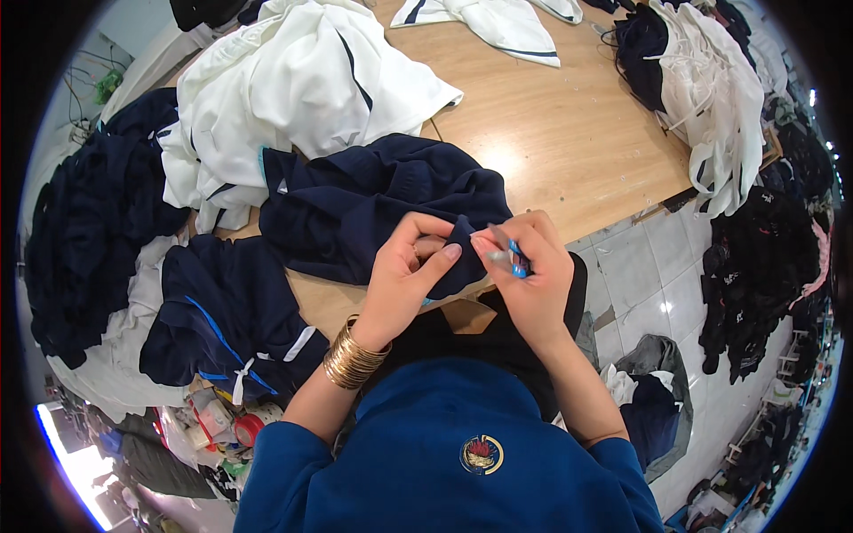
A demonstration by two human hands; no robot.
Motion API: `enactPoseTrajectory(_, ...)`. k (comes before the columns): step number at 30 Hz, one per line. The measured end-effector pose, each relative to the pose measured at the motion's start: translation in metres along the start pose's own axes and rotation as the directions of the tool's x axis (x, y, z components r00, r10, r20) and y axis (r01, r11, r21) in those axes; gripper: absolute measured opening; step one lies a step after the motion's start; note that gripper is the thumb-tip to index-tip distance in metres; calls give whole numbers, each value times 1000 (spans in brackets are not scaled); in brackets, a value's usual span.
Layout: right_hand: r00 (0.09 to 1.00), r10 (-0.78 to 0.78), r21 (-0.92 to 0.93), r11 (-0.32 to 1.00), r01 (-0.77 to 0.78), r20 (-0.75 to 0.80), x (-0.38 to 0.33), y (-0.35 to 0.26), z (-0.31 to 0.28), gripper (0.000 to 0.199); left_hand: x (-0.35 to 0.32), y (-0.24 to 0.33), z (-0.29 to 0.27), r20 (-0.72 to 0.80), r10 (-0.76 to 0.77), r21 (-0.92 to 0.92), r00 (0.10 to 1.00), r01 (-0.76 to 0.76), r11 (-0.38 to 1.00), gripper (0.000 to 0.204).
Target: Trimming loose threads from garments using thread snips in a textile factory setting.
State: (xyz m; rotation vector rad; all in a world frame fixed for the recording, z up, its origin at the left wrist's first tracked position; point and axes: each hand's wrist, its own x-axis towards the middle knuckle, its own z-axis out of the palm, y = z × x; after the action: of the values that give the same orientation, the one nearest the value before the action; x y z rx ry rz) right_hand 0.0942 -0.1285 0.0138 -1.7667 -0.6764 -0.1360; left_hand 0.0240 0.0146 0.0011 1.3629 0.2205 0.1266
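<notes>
A navy garment [382, 182] lies bunched at the table's near edge, with part of it hanging over. My left hand [404, 271], with gold bangles on its wrist, pinches a raised fold of the cloth between thumb and fingers. Close beside that fold, my right hand [533, 266] is closed around a small blue-handled cutting tool [517, 259], which looks like thread snips. Its thumb and index fingertip come up against the cloth. Fingers partly cover the tool, and I cannot tell whether its blades touch the fabric.
White garments with navy stripes [284, 75] are heaped on the wooden table [551, 115] behind the navy one. Several navy garments [231, 311] pile up at left. White cloth [711, 89] hangs over the table's right end. A grey sack [666, 417] of clothes stands on the tiled floor.
</notes>
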Motion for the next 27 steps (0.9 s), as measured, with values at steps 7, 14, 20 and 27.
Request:
enactPoseTrajectory(7,976,163,141,973,-184,146,4,-5,-7,16,0,0,2,87,144,143,986,-156,977,29)
enactPoseTrajectory(14,976,82,118,987,-107,200,-2,-9,-12,12,3,0,9,-36,105,105,994,-101,989,10)
enactPoseTrajectory(20,971,194,-196,967,-164,143,-11,-3,-32,31,-1,4,0,-85,-36,-97,996,27,995,6)
enactPoseTrajectory(27,985,-118,-490,856,166,127,-24,10,-27,27,-5,8,-2,-20,-111,-213,994,105,971,5)
